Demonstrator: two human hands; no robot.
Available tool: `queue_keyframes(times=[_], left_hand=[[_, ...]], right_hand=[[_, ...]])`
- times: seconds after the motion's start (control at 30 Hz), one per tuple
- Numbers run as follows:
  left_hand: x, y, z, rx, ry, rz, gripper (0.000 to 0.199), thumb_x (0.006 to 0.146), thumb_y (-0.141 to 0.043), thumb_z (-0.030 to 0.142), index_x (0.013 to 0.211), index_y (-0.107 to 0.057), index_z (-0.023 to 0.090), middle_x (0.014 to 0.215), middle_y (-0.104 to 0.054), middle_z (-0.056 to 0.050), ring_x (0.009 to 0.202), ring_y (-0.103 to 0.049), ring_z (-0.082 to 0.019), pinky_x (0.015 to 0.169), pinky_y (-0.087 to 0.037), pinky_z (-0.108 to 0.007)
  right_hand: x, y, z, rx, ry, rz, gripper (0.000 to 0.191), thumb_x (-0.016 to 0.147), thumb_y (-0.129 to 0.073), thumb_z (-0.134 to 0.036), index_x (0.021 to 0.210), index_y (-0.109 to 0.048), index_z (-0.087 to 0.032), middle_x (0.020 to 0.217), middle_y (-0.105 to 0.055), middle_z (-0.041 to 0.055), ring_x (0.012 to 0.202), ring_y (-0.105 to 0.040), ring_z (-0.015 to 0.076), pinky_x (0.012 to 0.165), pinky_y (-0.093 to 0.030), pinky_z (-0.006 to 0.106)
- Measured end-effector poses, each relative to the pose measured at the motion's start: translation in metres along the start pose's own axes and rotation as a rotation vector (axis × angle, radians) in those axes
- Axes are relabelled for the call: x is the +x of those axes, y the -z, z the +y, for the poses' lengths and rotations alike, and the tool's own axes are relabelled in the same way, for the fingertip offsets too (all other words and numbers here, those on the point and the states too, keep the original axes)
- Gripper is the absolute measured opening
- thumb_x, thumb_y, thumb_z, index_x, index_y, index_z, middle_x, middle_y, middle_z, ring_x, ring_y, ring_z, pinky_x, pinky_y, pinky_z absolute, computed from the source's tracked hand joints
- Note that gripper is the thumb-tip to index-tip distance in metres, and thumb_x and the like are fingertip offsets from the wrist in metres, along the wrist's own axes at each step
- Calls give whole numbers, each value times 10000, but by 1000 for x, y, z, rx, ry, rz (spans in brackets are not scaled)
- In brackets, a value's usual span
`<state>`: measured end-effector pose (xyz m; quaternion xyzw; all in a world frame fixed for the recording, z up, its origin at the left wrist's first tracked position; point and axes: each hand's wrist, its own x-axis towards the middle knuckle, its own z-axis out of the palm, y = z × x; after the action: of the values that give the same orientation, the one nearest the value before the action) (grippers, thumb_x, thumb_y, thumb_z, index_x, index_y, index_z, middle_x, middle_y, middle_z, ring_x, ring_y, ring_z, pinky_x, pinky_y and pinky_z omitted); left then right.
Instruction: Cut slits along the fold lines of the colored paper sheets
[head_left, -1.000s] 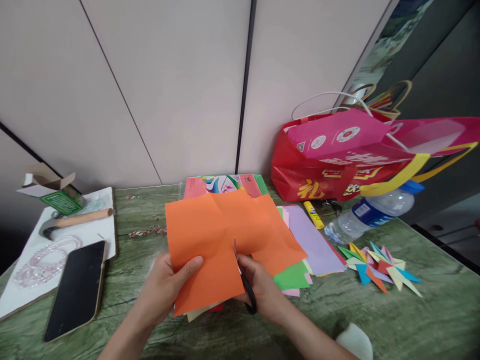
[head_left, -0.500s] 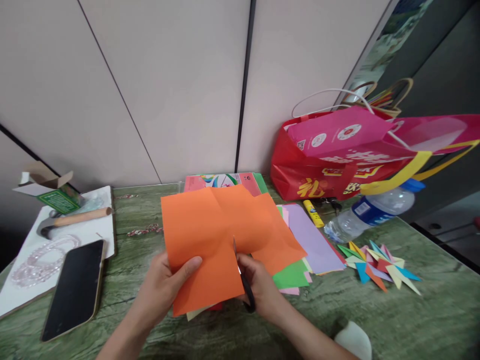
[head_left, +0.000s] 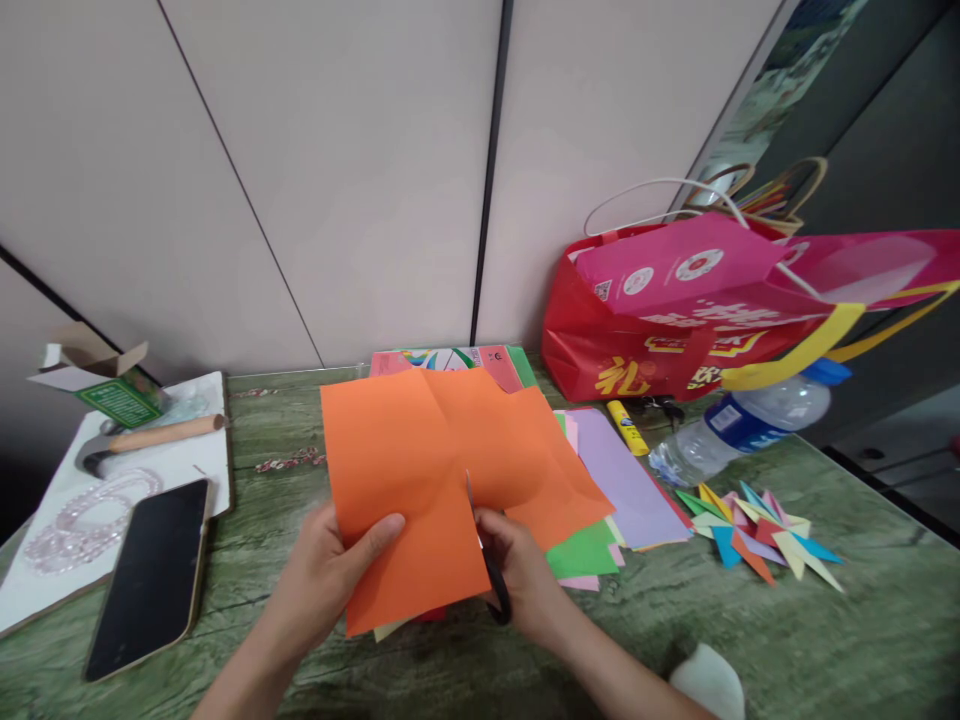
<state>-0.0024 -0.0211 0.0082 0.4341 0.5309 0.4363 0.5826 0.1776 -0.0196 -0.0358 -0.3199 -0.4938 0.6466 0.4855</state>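
Observation:
A sheet of orange paper (head_left: pixel 405 460) is held up over the table, with faint creases and a cut running in from its near edge. My left hand (head_left: pixel 341 560) grips it at the left, thumb on top and fingers beneath. My right hand (head_left: pixel 517 560) is closed around black-handled scissors (head_left: pixel 496 590), whose blades sit in the cut. Much of the lower blade is hidden by the paper. Under and behind the sheet lie coloured papers, among them a purple sheet (head_left: pixel 626 485) and a green one (head_left: pixel 581 550).
Folded paper pieces (head_left: pixel 765 530), a water bottle (head_left: pixel 750 415), a glue stick (head_left: pixel 627 428) and a red bag (head_left: pixel 675 330) are on the right. At left lie a phone (head_left: pixel 150 580), a hammer (head_left: pixel 150 438), beads (head_left: pixel 82 520) and a green box (head_left: pixel 120 400).
Almost nothing differs. The paper, the scissors and both hands keep nearly the same positions, with only a very slight shift of the sheet's left part.

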Motion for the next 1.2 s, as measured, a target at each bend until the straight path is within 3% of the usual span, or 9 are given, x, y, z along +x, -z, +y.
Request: queue_keyframes(times=[0.3, 0.53, 0.7, 1.03, 1.2], left_hand=[[0, 1, 0, 17, -15, 7, 278, 711, -674, 298, 963, -656, 182, 966, -728, -68, 829, -679, -268, 672, -565, -339], [-2, 0, 1, -13, -1, -14, 297, 718, -667, 300, 994, -649, 191, 962, -731, -61, 820, -682, -257, 678, -565, -337], [-2, -1, 2, 1, 7, -22, 363, 722, -658, 312, 1059, -635, 179, 976, -727, -81, 816, -682, -272, 669, -564, -350], [-2, -2, 3, 23, 6, -5, 246, 711, -666, 318, 922, -653, 190, 913, -737, -56, 776, -686, -258, 652, -564, -344], [-1, 0, 5, 46, -17, 8, 262, 685, -691, 310, 912, -635, 192, 944, -726, -67, 834, -676, -270, 669, -561, -345]], right_hand=[[0, 1, 4, -4, -22, 7, 347, 506, -817, -320, 745, -610, -176, 717, -694, 29, 747, -635, 210, 599, -482, 245], [0, 1, 6, 16, -50, 52, 269, 527, -789, -283, 696, -610, -174, 620, -658, -1, 540, -579, 144, 446, -432, 196], [0, -2, 4, 98, -130, 77, 256, 502, -785, -258, 657, -603, -167, 550, -615, -30, 400, -461, 77, 327, -361, 148], [0, -5, 3, 208, -200, 106, 224, 548, -749, -319, 620, -600, -167, 512, -573, -37, 352, -419, 57, 300, -351, 141], [-1, -5, 4, 185, -170, 83, 229, 512, -772, -278, 629, -610, -166, 475, -527, -56, 355, -396, 56, 308, -349, 147]])
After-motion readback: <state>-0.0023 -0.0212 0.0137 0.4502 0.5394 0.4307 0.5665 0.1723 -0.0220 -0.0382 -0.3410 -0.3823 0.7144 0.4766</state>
